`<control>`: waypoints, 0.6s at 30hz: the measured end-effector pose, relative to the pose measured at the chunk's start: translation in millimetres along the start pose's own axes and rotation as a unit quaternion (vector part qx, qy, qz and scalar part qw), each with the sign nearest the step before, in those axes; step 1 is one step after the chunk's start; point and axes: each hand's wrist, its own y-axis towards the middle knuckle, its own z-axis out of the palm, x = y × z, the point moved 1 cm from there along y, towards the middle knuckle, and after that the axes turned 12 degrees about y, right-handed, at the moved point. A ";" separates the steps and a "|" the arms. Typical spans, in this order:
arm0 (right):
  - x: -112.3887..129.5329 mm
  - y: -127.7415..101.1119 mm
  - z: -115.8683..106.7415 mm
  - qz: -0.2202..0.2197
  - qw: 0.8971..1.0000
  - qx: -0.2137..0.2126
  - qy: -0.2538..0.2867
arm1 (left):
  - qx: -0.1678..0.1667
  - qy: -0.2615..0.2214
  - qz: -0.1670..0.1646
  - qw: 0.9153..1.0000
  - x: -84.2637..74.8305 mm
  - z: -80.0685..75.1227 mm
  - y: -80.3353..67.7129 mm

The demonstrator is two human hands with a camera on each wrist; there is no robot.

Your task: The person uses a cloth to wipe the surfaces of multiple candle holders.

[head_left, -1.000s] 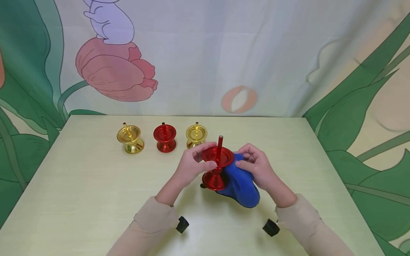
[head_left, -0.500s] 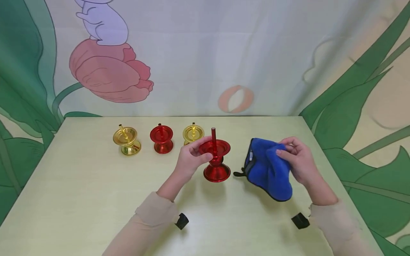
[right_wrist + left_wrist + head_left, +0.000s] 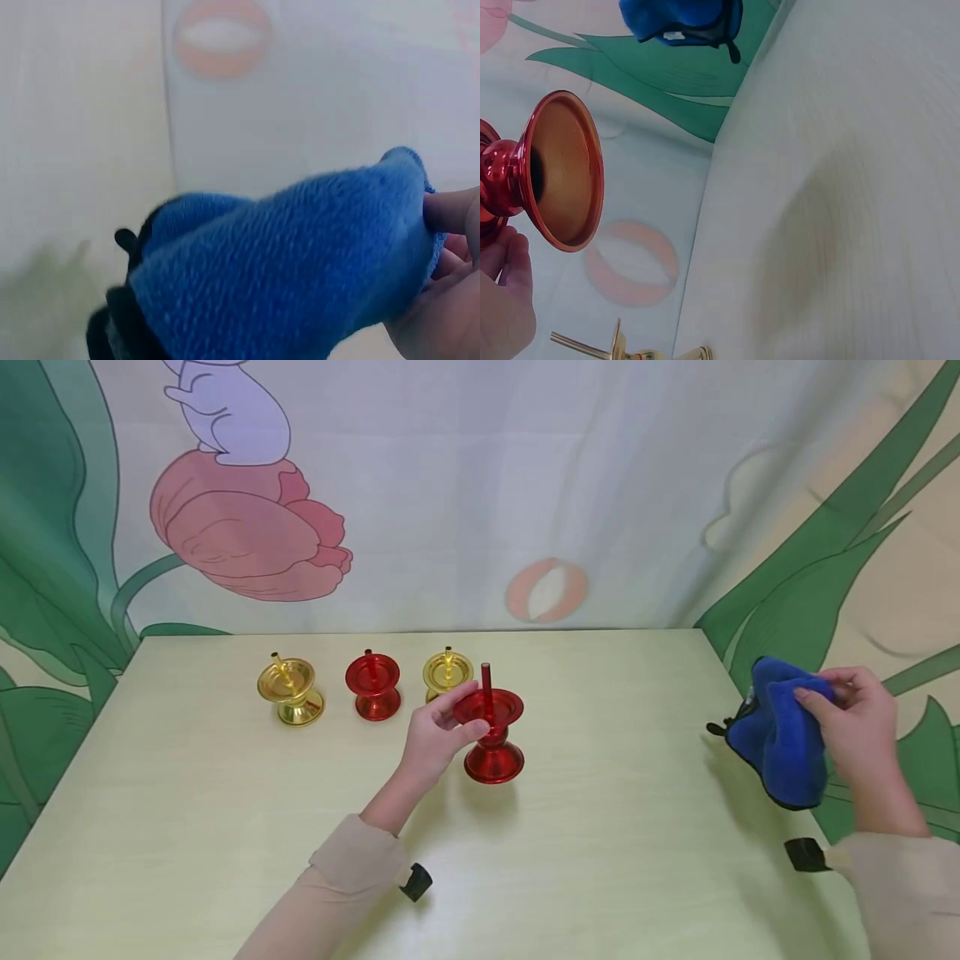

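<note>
A pale green tabletop (image 3: 225, 827) carries three candle holders at eleven o'clock. The left hand (image 3: 433, 739) pinches the red candle holder (image 3: 489, 727) at centre; lower it level beside the gold one (image 3: 446, 673). The right hand (image 3: 855, 718) grips a blue cloth (image 3: 776, 743) at three o'clock.

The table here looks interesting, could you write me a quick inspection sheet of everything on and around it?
Surface: pale green table, shadows only.
Job's things: red candlestick held up off the table; blue cloth past the right edge.
Clutter: two gold candlesticks and a red one in a row at the back.
Hands: left hand grips the red candlestick's dish; right hand pinches the cloth.
Cables: nothing seen.
Surroundings: curtain printed with a flower and leaves.
</note>
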 end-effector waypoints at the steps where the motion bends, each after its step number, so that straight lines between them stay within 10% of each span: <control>1: -3.0 2.5 -2.0 -0.005 0.998 -0.007 -0.061 | -0.002 0.000 0.000 1.000 0.8 0.0 -0.4; 7: -33.0 12.1 17.6 -0.018 0.966 0.006 -0.258 | -0.025 0.024 -0.018 0.999 7.4 2.2 -0.4; 18: -78.4 22.9 99.0 0.103 0.988 0.024 -0.111 | -0.068 0.095 -0.067 0.991 27.0 19.3 11.1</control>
